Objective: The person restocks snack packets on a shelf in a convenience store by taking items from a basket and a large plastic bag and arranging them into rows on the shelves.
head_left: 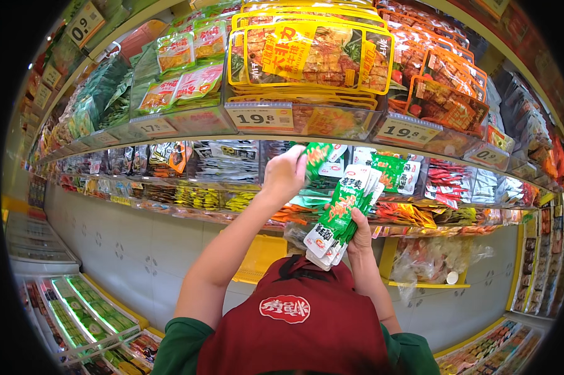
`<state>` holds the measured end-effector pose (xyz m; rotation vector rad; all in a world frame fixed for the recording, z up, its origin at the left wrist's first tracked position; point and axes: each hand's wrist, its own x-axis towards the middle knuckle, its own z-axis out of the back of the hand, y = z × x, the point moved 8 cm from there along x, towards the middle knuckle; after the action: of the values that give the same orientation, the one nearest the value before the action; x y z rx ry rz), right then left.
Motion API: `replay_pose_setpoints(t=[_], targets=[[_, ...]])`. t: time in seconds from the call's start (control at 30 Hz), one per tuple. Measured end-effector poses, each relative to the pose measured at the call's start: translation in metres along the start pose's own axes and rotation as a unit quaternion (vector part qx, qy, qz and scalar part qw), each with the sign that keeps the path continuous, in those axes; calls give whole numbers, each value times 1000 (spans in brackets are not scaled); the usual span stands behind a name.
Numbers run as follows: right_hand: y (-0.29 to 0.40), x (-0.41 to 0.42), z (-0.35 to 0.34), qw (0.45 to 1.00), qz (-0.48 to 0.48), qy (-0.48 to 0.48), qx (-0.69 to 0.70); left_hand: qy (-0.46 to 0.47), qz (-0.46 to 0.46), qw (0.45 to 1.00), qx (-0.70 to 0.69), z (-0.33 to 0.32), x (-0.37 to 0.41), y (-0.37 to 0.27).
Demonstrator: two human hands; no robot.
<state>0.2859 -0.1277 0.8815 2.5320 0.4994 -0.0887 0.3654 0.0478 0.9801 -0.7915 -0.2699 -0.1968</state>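
Observation:
My left hand (284, 173) is raised at the front of the middle shelf, its fingers pinching a green snack packet (317, 157) that is blurred. Lower and to the right, my right hand (360, 232) grips a thick stack of green-and-white snack packets (343, 206), fanned a little and tilted. Its thumb lies along the stack's right side; most of its other fingers are hidden behind. Just beyond the stack, similar green-and-white packets (397, 173) lie in a clear shelf bin.
An upper shelf with large yellow-edged packs (310, 56) and price tags (259, 117) overhangs the bins. Below stand a yellow crate (254, 258) and another yellow container (427, 284) with clear plastic bags (415, 267). Lit display cases (83, 314) line the lower left.

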Motion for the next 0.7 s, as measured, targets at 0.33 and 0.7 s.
replay_pose_setpoints(t=[0.33, 0.7], targets=[[-4, 0, -10, 999, 13, -32, -20, -6, 55, 989, -135, -18, -84, -47], [-12, -4, -5, 999, 11, -37, -13, 50, 130, 915, -379, -45, -100, -21]])
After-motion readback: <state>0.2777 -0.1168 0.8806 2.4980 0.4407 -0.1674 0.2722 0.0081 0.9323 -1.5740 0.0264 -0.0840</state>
